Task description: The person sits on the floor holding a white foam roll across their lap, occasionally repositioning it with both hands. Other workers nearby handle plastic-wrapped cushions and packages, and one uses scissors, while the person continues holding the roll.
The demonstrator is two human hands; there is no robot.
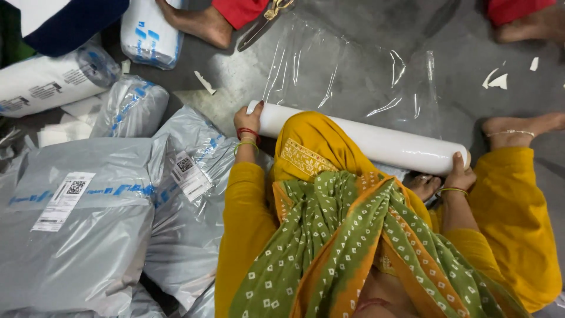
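Roll point(376, 141) middle behind raised knee point(312, 147)

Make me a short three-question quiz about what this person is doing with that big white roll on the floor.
1. True or false: both hands grip the ends of the white roll.
2. What lies spread on the floor beyond the roll?
A. newspaper
B. clear plastic film
C. a blanket
3. Fill in: the grey mailer bags are piled on the person's ____ side.

Key
1. True: the left hand holds one end and the right hand holds the other.
2. B
3. left
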